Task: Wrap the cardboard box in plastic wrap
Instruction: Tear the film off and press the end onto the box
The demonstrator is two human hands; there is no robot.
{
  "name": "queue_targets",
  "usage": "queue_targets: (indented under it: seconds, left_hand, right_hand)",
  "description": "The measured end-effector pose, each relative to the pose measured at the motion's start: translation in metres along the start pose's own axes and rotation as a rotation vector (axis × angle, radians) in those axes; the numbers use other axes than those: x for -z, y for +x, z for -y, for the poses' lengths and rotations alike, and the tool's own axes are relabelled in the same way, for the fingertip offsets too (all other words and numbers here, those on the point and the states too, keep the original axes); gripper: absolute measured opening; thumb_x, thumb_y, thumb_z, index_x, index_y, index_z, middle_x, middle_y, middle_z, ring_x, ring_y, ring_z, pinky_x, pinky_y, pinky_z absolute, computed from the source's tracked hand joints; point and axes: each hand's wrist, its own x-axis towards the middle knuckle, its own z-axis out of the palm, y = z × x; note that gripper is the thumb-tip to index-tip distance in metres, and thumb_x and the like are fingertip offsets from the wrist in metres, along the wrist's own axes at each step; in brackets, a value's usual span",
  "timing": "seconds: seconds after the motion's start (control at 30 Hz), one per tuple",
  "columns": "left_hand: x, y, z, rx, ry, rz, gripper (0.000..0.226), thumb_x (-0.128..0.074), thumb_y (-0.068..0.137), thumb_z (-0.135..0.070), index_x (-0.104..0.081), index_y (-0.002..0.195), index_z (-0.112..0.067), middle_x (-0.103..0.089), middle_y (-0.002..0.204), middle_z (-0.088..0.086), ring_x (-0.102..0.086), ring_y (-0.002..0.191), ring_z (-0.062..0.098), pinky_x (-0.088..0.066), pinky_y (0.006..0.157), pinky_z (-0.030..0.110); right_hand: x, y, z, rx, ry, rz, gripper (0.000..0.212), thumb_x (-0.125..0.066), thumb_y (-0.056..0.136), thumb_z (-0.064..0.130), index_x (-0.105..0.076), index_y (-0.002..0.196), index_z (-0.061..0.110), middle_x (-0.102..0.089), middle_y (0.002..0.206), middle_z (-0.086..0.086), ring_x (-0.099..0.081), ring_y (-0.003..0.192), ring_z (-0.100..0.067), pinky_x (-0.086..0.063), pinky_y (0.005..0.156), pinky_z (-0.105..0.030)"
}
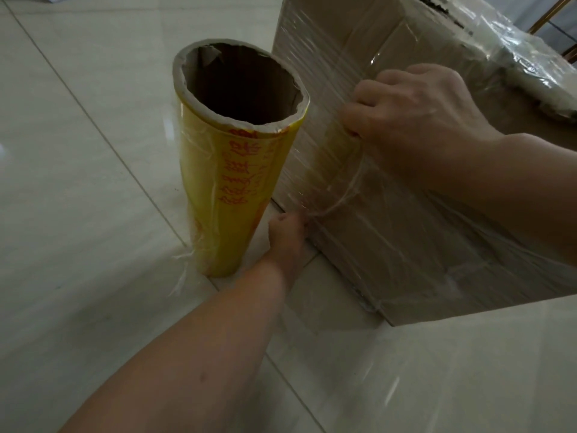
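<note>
Nearest the lens, one bare left forearm (193,354) is extended from the lower left corner toward the work area. One left hand (288,235) is positioned low, at the bottom edge of the cardboard box (406,245), just above the floor (78,151). Its fingers are curled inward, and a twisted strand of plastic wrap (340,198) is pinched at them.

One right hand (415,120) is placed higher, against the same side of the box. Its fingers are clenched around gathered film, and the knuckles are turned toward the camera. The twisted strand is seen to run from this hand down to the left hand.

One cardboard box is present. It is stood on the tiled floor at the right of the view, and its visible sides are covered with stretched, creased film. One bunched mass of film (524,57) is laid on its top, at the upper right.

One roll (228,195) of wrap is stood upright on the floor, just beside the box, to its left. Yellow film with red print is carried on a hollow cardboard core, whose open end is turned upward.
</note>
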Motion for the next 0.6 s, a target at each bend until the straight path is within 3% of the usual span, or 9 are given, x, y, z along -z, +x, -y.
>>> queue_targets:
  seconds: [0.1, 0.17, 0.2, 0.3, 0.4, 0.5, 0.6]
  left_hand:
    - [0.010, -0.022, 0.024, -0.195, 0.210, -0.133, 0.015, -0.050, 0.087, -0.007, -0.045, 0.080, -0.019, -0.055, 0.091, 0.012, -0.050, 0.077, 0.022, -0.041, 0.066, 0.032]
    - [0.013, -0.044, 0.033, -0.394, 0.376, -0.006, 0.017, -0.048, 0.089, -0.004, -0.048, 0.080, -0.019, -0.055, 0.089, 0.010, -0.050, 0.078, 0.020, -0.041, 0.071, 0.032]
    - [0.011, -0.056, 0.034, -0.474, 0.438, 0.106, 0.018, -0.047, 0.089, -0.004, -0.051, 0.081, -0.019, -0.056, 0.089, 0.008, -0.051, 0.079, 0.018, -0.041, 0.072, 0.030]
    - [0.001, -0.061, 0.026, -0.661, 0.535, 0.320, 0.025, -0.045, 0.085, -0.004, -0.053, 0.077, -0.026, -0.057, 0.085, 0.001, -0.051, 0.080, 0.012, -0.039, 0.072, 0.028]
    - [-0.009, -0.055, 0.011, -0.614, 0.519, 0.368, 0.030, -0.042, 0.080, 0.000, -0.051, 0.071, -0.027, -0.053, 0.075, -0.005, -0.046, 0.075, 0.013, -0.036, 0.069, 0.029]
    - [-0.010, -0.046, 0.000, -0.509, 0.490, 0.285, 0.030, -0.041, 0.081, 0.003, -0.047, 0.070, -0.024, -0.046, 0.072, -0.003, -0.042, 0.072, 0.017, -0.034, 0.062, 0.030]
    - [-0.007, -0.036, -0.005, -0.488, 0.483, 0.263, 0.027, -0.040, 0.081, 0.004, -0.045, 0.074, -0.021, -0.045, 0.078, 0.003, -0.041, 0.069, 0.016, -0.033, 0.057, 0.026]
  right_hand:
    - [0.011, -0.003, 0.003, -0.005, 0.105, 0.005, 0.011, -0.053, 0.089, 0.005, -0.061, 0.095, 0.010, -0.061, 0.084, -0.006, -0.057, 0.069, -0.027, -0.034, 0.057, -0.029]
    - [0.019, -0.007, 0.010, -0.024, 0.270, 0.052, 0.018, -0.047, 0.093, 0.017, -0.063, 0.100, 0.014, -0.063, 0.087, -0.003, -0.060, 0.073, -0.026, -0.044, 0.060, -0.031]
    - [0.022, -0.008, 0.014, -0.054, 0.357, 0.125, 0.021, -0.045, 0.092, 0.022, -0.064, 0.101, 0.017, -0.065, 0.089, 0.000, -0.061, 0.075, -0.024, -0.050, 0.064, -0.033]
    - [0.021, -0.010, 0.023, -0.204, 0.507, 0.552, 0.026, -0.046, 0.091, 0.024, -0.067, 0.107, 0.025, -0.067, 0.099, 0.001, -0.063, 0.087, -0.019, -0.053, 0.081, -0.034]
    - [0.017, -0.007, 0.026, -0.382, 0.629, 0.682, 0.027, -0.046, 0.093, 0.018, -0.066, 0.111, 0.020, -0.067, 0.098, -0.002, -0.063, 0.089, -0.020, -0.054, 0.083, -0.034]
    - [0.015, 0.003, 0.024, -0.478, 0.669, 0.645, 0.025, -0.048, 0.092, 0.015, -0.065, 0.110, 0.011, -0.069, 0.094, -0.007, -0.065, 0.089, -0.024, -0.055, 0.084, -0.037]
    - [0.019, 0.009, 0.022, -0.518, 0.736, 0.518, 0.028, -0.048, 0.092, 0.015, -0.065, 0.113, 0.011, -0.069, 0.101, -0.006, -0.065, 0.093, -0.022, -0.053, 0.081, -0.030]
